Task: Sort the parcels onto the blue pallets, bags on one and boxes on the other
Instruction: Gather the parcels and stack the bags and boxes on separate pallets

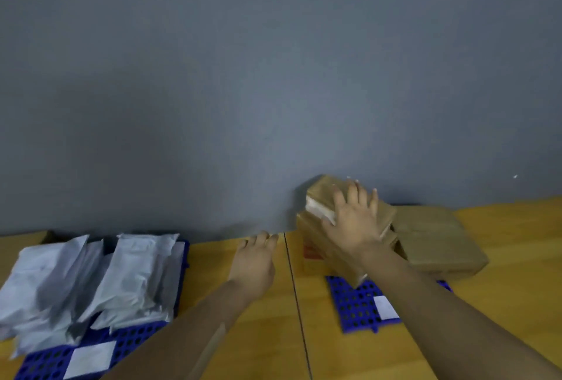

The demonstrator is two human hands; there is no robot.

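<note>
Top brown box (320, 189) sits tilted on the box stack (313, 238) at the far end of the R blue pallet (354, 303), w/ R hand (355, 218) laid flat on it, fingers spread, not curled round it. A flatter brown box (435, 236) lies just beside, to the right. L hand (254, 261) hovers over the wood table (504, 258) btwn the pallets, fingers relaxed, holding nothing. Grey bags (121, 276) are piled on the L blue pallet (133, 338).
</note>
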